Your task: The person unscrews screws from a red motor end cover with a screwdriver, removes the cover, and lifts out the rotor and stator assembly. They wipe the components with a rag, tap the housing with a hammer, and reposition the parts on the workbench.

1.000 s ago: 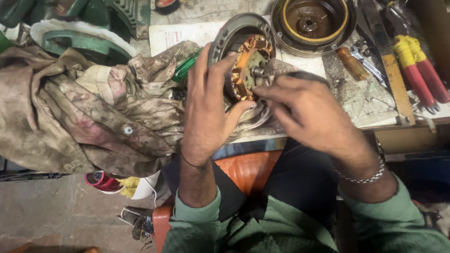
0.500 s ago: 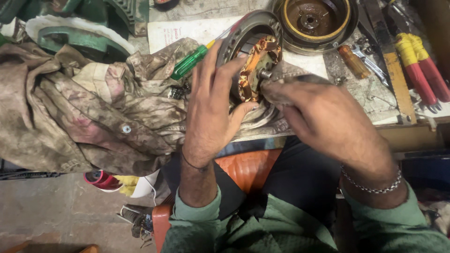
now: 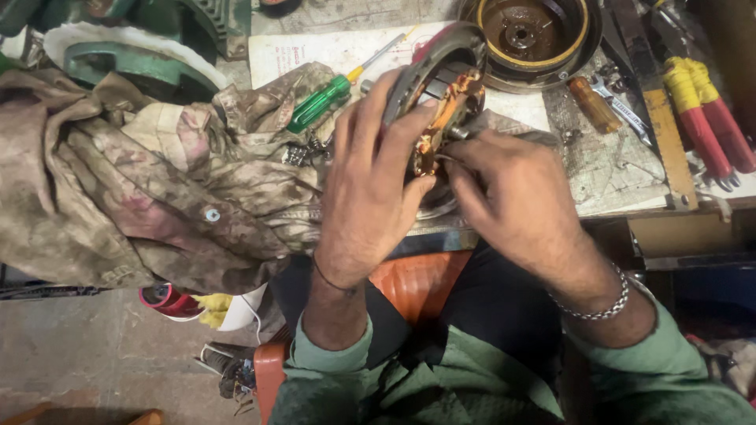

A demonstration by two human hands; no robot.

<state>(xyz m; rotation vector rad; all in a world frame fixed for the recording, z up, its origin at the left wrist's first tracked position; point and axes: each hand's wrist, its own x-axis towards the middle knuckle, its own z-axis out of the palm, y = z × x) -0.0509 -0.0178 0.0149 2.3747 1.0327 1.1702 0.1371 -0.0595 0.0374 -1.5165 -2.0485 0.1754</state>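
A round metal motor stator (image 3: 443, 86) with copper-coloured windings stands tilted on edge at the front of the workbench. My left hand (image 3: 370, 185) grips its left rim and holds it up. My right hand (image 3: 512, 201) is at its lower right side, fingertips pinched on the winding near the stator's centre. Both forearms come up from green sleeves, and the right wrist wears a chain bracelet.
A stained cloth (image 3: 157, 181) is heaped at left, with a green-handled screwdriver (image 3: 323, 101) on it. A round rusty housing (image 3: 535, 35) sits behind the stator. Red and yellow handled pliers (image 3: 701, 118), an orange-handled tool (image 3: 594, 104) and a wooden strip (image 3: 665, 134) lie at right. An orange stool (image 3: 417, 283) is below.
The stator has been tipped further up on its edge and turned. My left hand shifted up along its rim. My right hand moved in toward the windings.
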